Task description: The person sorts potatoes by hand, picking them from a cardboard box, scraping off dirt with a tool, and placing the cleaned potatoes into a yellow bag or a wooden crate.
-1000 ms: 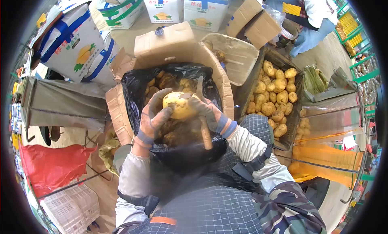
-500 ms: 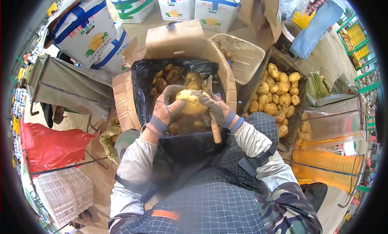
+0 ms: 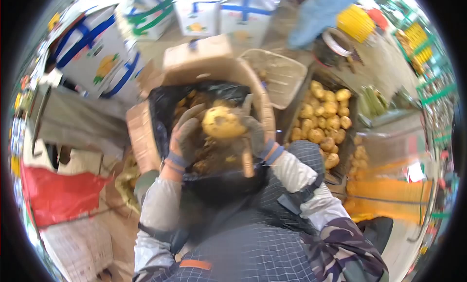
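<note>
Nearest the camera are the person's checked apron (image 3: 253,253) and pale sleeves, and just past them both gloved hands meet over the open box. The left hand (image 3: 184,138) is curled around the left side of a potato (image 3: 223,122), fingers up its near face; the right hand (image 3: 254,136) presses against the potato's right side while also gripping a knife (image 3: 246,153), whose wooden handle points back toward the body and whose blade rises beside the potato (the frame is motion-blurred, so just where the edge touches cannot be told). The potato is held in the air between the two hands, above the black bag (image 3: 165,99) that lines the cardboard box (image 3: 141,136), with more dirty potatoes lying in the bag below it. By the look of it, the potato is firm, dense and fairly heavy for its size, rounded with no flat to rest on, and probably dusty, so it should turn easily in a glove but could slip if pinched at its ends; cupping it across its broad middle, as the left hand does, seems the surest hold, leaving the surface clear for the blade. It will not crush, though a drop might bruise it. To the right, a crate (image 3: 351,94) holds a heap of cleaner yellow potatoes. Beyond the box lies a pale tray (image 3: 277,75), and farthest off stand white cartons (image 3: 102,53) with blue straps, and another person's blue-clad leg (image 3: 316,14).
</note>
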Action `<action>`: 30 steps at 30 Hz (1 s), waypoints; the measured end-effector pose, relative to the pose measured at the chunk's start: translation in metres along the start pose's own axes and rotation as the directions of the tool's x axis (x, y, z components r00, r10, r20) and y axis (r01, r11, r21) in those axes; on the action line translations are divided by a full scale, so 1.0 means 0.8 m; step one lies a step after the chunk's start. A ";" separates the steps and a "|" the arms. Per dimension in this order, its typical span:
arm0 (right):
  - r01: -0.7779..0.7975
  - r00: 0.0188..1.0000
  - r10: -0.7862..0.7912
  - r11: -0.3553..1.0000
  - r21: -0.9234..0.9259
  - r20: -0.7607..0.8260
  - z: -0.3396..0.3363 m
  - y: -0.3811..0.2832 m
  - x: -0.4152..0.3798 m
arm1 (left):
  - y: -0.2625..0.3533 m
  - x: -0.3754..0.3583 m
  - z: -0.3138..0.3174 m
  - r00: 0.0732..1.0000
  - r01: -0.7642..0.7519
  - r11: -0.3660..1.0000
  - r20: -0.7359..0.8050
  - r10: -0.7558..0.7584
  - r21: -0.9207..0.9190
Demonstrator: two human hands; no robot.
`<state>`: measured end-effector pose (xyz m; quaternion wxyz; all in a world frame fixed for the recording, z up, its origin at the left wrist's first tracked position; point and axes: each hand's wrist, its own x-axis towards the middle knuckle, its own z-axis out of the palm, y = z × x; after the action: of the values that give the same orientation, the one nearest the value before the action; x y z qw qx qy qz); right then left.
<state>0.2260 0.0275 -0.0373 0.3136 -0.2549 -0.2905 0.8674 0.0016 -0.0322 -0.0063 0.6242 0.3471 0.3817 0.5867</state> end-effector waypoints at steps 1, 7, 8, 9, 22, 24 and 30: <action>0.140 0.989 -0.141 0.990 -0.028 -0.043 0.009 -0.011 -0.008 | -0.011 0.005 -0.012 0.998 0.037 0.999 -0.045 -0.035 0.039; 0.711 0.561 -0.790 0.613 -0.346 -0.247 -0.131 -0.114 -0.110 | -0.067 0.016 -0.043 0.972 0.204 0.756 -0.039 -0.230 0.622; 0.681 0.326 -0.915 0.403 -0.611 -0.239 -0.161 -0.133 -0.136 | -0.059 0.012 -0.028 0.967 0.190 0.760 0.013 -0.253 0.621; 0.714 0.205 -0.944 0.325 -0.621 -0.258 -0.151 -0.169 -0.198 | -0.054 0.007 -0.018 0.956 0.208 0.788 0.052 -0.290 0.580; -0.443 -0.303 -0.936 0.302 -0.844 -0.176 -0.175 -0.348 -0.580 | -0.014 0.064 -0.122 0.963 0.088 0.769 0.142 -0.227 0.633; -0.498 -0.170 -0.976 0.205 -0.843 -0.137 -0.174 -0.344 -0.526 | -0.004 0.058 -0.095 0.948 0.293 0.761 -0.072 -0.310 0.579; 0.345 0.615 -0.772 0.447 -0.826 -0.161 -0.089 -0.223 -0.214 | -0.058 0.058 -0.126 0.900 0.253 0.010 -0.231 -0.371 0.967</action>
<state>0.4564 0.0470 0.0758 0.5304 -0.4630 -0.5816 0.4075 -0.0651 0.0092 -0.0976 0.3566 0.6052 0.7117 0.0087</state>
